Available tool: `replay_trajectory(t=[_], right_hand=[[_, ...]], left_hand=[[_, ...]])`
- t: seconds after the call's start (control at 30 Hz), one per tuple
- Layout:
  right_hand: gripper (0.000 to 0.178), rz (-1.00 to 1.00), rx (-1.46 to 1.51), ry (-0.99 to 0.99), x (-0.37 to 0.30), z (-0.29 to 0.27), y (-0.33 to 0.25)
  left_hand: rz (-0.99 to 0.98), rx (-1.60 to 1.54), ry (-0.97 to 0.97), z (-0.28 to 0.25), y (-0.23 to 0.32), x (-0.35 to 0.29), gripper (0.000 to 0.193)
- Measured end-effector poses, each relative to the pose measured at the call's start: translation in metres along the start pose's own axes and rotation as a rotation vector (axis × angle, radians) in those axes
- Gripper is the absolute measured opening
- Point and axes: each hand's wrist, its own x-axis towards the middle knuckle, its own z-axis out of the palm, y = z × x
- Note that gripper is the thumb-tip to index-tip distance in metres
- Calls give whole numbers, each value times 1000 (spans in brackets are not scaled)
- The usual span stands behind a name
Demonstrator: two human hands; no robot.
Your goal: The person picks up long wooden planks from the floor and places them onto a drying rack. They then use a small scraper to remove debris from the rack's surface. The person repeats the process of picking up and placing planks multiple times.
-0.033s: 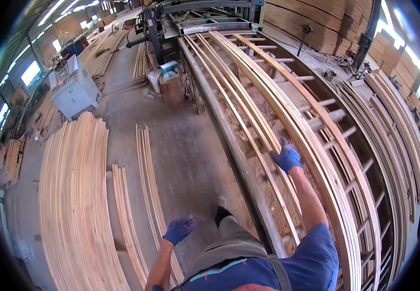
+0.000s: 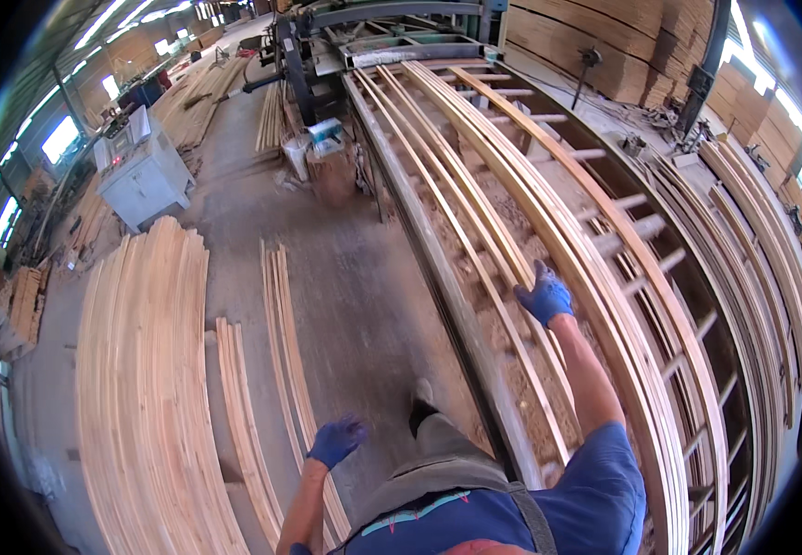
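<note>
My right hand [image 2: 546, 298], in a blue glove, reaches over the roller table at the right. Its fingers are spread, beside or on a pair of long pale wooden strips [image 2: 483, 205]; whether they touch the wood cannot be made out. A thicker bundle of strips [image 2: 549, 207] runs just right of that hand. Nearer the table's metal rail lies a single thin strip [image 2: 453, 215]. My left hand [image 2: 336, 440], also blue-gloved, hangs low over the floor with loosely bent fingers and nothing in it. Close to it, several narrow strips [image 2: 287, 324] lie on the floor.
A wide stack of strips [image 2: 142, 370] covers the floor at the left. The metal rail [image 2: 429, 250] borders the roller table, which leads to a machine frame [image 2: 419, 55]. A grey control cabinet [image 2: 145, 176] stands far left. More boards [image 2: 743, 240] lie along the right.
The floor and the stacks sit slightly lower in the picture than before. Both hands keep nearly the same place and pose.
</note>
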Motion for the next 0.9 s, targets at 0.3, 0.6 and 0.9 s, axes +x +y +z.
replay_trajectory(t=[0.3,0.6,0.9], right_hand=[[101,79,-28,-127,308,78,-96],[82,225,-75,50,381,117,-119],[82,279,-82,-25,424,116,-146]], left_hand=[[-1130,-1196,248,-16,-207,68,33],[-697,-1037,62,4,-378,191,31],[-592,-948,87,-247,-451,582,29]])
